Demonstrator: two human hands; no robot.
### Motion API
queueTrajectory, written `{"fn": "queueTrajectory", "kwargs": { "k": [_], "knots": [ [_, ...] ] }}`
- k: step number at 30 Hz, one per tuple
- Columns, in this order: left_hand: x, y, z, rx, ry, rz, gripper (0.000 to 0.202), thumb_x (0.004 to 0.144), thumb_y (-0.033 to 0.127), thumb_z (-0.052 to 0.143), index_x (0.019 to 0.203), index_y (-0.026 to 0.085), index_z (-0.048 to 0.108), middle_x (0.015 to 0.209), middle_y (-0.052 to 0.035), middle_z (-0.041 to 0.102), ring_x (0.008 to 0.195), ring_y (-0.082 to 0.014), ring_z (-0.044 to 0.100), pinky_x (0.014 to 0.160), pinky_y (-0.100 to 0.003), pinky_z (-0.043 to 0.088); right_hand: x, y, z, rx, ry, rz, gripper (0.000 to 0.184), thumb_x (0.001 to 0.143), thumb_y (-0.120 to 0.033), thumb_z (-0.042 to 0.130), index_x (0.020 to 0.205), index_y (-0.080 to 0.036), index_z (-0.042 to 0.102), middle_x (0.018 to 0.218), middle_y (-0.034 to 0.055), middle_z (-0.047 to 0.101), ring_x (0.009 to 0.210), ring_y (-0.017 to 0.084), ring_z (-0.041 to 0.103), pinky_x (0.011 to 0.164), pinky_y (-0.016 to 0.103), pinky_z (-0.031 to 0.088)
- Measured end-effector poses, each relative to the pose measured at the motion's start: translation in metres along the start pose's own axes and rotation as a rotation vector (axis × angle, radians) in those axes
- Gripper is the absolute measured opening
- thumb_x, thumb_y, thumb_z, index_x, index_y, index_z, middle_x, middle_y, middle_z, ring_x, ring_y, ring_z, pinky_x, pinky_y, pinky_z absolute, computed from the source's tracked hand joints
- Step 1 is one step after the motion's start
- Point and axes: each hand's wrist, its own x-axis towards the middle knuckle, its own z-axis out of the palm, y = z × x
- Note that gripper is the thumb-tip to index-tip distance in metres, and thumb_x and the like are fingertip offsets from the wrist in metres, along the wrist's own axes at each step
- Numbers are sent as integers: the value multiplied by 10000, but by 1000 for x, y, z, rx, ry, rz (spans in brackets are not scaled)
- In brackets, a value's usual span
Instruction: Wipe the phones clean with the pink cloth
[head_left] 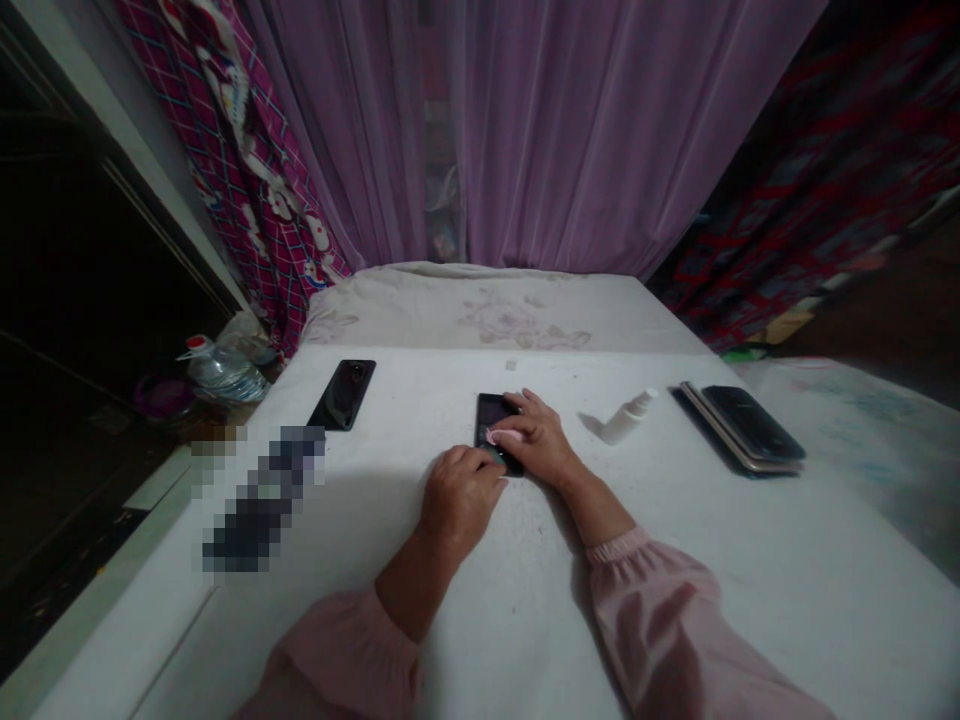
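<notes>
A dark smartphone [492,408] lies flat on the white-covered table, its screen facing up. My right hand [541,440] rests over the screen, fingers bent around a small pink cloth [508,436] that touches the glass. At the phone's lower left edge, my left hand [459,492] has its curled fingers against it, gripping the near end. Part of the screen is covered by both hands. To the right of my right hand stands a small white spray bottle [628,418].
A stack of phones [742,430] lies at the right. Another dark phone [345,394] is at the left, above a pixelated dark object [259,505]. A large plastic bottle [221,370] stands beyond the left edge. Purple curtains [555,140] hang behind the table [480,620].
</notes>
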Motion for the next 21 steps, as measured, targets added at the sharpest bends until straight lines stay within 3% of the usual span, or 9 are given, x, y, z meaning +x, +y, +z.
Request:
{"fn": "queueTrajectory", "kwargs": {
  "k": [6,13,21],
  "knots": [
    [-2,1,0,15,-7,16,76,881,189,652,918,220,711,915,-29,683,870,-201,602,785,-342,529,4,1,2,-37,117,69,129,799,-348,696,885,-313,787,1358,45,590,1375,339,383,1122,598,257],
    [-2,-1,0,74,33,84,150,922,173,563,871,200,702,859,-36,686,811,-198,626,754,-338,533,1,-5,-6,63,-172,-82,100,726,-295,758,813,-331,793,1298,32,641,1426,323,316,1146,600,190],
    [-1,-1,-1,103,42,113,203,931,157,523,848,200,704,803,-41,675,777,-198,617,786,-360,526,1,-8,-6,32,-133,-70,107,721,-295,772,814,-343,791,1353,16,603,1440,350,275,1127,622,196]
  ]
}}
